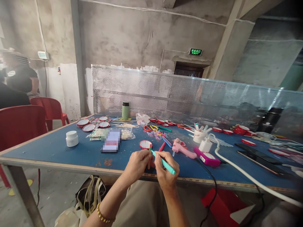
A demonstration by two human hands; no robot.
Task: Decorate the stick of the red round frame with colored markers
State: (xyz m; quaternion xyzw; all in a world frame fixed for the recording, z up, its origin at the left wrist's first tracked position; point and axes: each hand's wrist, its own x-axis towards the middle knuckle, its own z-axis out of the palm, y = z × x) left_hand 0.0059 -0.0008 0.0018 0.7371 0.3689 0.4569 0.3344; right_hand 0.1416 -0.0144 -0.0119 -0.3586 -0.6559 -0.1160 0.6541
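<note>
My right hand (167, 171) grips a teal marker pen (168, 166), its tip end pointing up and left. Close beside it, my left hand (138, 162) pinches a thin wooden stick (149, 164) whose upper end shows red and green. The pen's tip end meets the stick near that coloured end; fingers hide most of the contact. Just beyond my hands lies a round, red-rimmed white disc (145, 144). A red marker pen (162, 147) and a blue pen (167, 142) rest to its right. Near them sits a pink glue gun (183, 149) with its nozzle facing left.
On the blue table (52, 154) are a white jar (72, 138), a phone (111, 140), bagged sticks (127, 133), a green bottle (125, 110), a cup of pens (199, 135) and a purple box (206, 156). A thick white cable (246, 175) crosses the right side. A person (20, 75) is at left.
</note>
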